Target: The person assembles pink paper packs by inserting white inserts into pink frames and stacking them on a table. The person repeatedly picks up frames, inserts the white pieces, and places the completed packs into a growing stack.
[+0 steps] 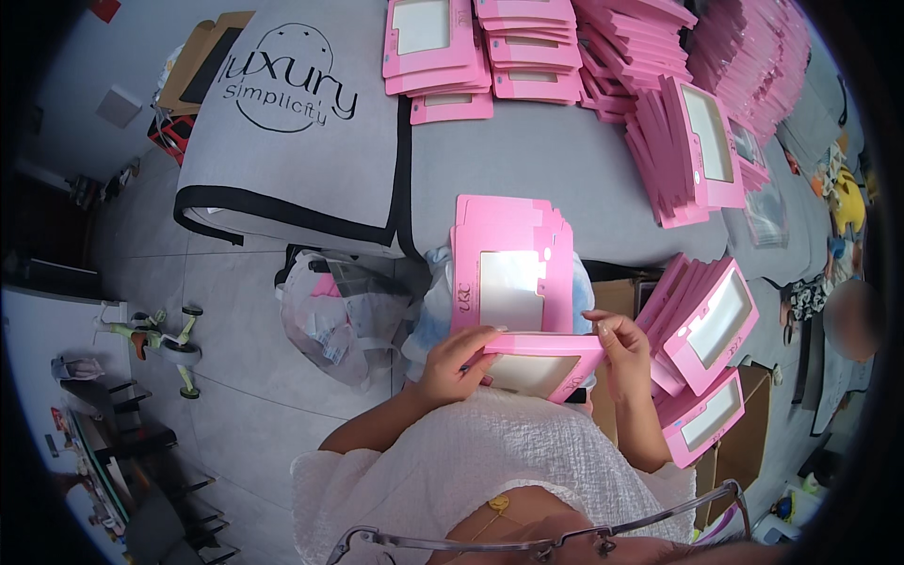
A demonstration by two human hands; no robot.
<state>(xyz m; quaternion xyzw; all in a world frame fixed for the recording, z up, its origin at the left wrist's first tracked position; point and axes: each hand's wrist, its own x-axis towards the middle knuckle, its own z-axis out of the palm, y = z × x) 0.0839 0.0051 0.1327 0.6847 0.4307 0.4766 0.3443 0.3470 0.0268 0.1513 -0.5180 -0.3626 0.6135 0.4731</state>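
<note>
I see a pink box (pixel 544 363) in the lower middle of the frame, just by the person's white top (pixel 527 447). The left hand (pixel 452 370) grips its left end. The right hand (pixel 623 350) bends at its right corner; I cannot tell if it pinches. The box looks light, like thin card that creases easily. Its window may be slippery, so the edges seem best to hold.

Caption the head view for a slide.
Left hand and right hand at opposite ends of a pink windowed box, with pink packaging stacked on the grey surface.
</note>
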